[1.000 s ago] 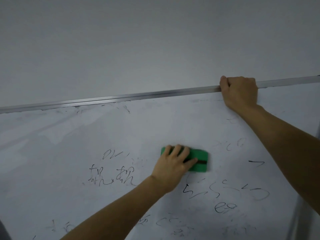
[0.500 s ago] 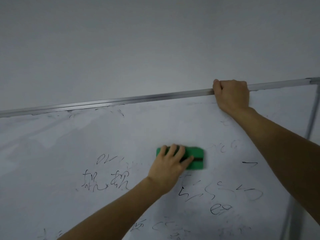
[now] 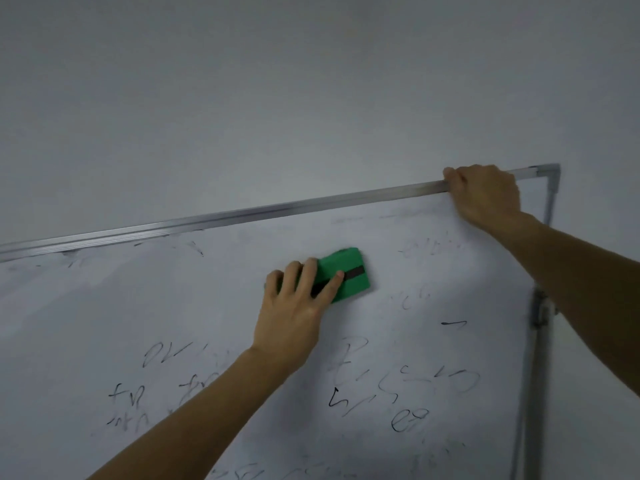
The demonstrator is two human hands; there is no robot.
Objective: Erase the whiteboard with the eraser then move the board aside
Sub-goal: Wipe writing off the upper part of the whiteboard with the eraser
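Eraser (image 3: 350, 276) up whiteboard (image 3: 138, 306), under left hand (image 3: 294, 317)

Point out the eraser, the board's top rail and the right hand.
eraser (image 3: 346, 259), head view, green back, right end.
top rail (image 3: 277, 211), head view, bare metal mid-span.
right hand (image 3: 485, 195), head view, back of the hand.

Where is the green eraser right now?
In the head view, the green eraser sits centre-frame, flat against the whiteboard under the left hand, below the top rail and left of the right hand gripping that rail.
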